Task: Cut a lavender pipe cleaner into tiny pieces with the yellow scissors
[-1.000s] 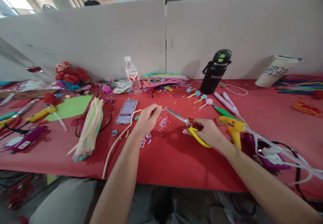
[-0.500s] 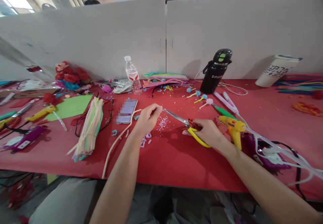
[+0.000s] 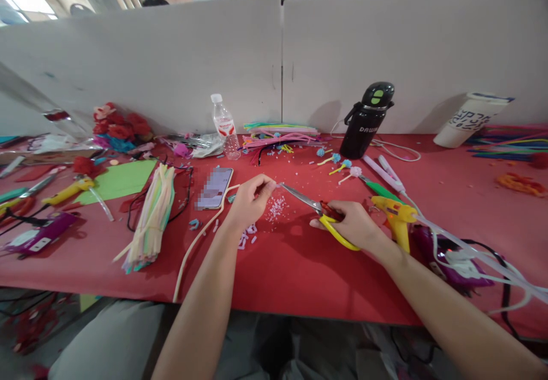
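Observation:
My right hand (image 3: 349, 223) is closed round the red and yellow handles of a pair of scissors (image 3: 302, 197). Their blades point left, almost shut, with the tips by my left fingertips. My left hand (image 3: 252, 197) pinches a small pale lilac piece (image 3: 277, 185), mostly hidden by finger and thumb, at the blade tips. Beneath lies a scatter of tiny lilac clippings (image 3: 277, 209). Several short lilac pieces (image 3: 247, 237) are beside my left wrist. A long cream pipe cleaner (image 3: 188, 254) runs along the left of that forearm.
Left are a phone (image 3: 215, 189) and a bundle of pale pipe cleaners (image 3: 154, 217). A yellow glue gun (image 3: 398, 217) stands near my right wrist. Small fluffy-headed sticks (image 3: 345, 167), a black flask (image 3: 368, 123) and a plastic bottle (image 3: 225, 129) are farther back, before a white partition (image 3: 171, 72).
The scissor blades have closed slightly at the small piece, and the yellow handle has shifted a little. Both hands otherwise stay almost in place.

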A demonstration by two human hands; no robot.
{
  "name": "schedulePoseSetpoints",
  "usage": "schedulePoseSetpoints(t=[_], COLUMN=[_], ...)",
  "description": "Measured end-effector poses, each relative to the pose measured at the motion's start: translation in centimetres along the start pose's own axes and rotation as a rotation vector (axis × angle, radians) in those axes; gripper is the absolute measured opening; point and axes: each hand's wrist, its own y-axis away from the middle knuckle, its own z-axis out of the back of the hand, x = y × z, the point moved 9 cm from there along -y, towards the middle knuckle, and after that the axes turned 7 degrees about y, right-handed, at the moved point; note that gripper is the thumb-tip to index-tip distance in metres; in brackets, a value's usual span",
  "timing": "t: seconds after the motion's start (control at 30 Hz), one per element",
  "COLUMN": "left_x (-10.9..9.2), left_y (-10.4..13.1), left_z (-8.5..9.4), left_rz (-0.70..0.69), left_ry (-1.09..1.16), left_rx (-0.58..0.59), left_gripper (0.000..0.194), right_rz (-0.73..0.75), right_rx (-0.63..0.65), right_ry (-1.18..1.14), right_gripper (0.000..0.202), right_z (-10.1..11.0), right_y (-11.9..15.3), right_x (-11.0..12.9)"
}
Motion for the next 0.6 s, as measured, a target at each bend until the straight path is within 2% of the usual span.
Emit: schedulePoseSetpoints(t=[0.6], left_x=[-0.17], left_y=[-0.04], left_z=[-0.05], left_rz=[-0.021], left_ry=[-0.003], left_rx=[0.004], left_gripper=[0.028], right_rz=[0.022], right_rx=[0.003], right_ry=[0.045], right_gripper=[0.053], right_z=[-0.16], right_y=[-0.18], right_x=[-0.01])
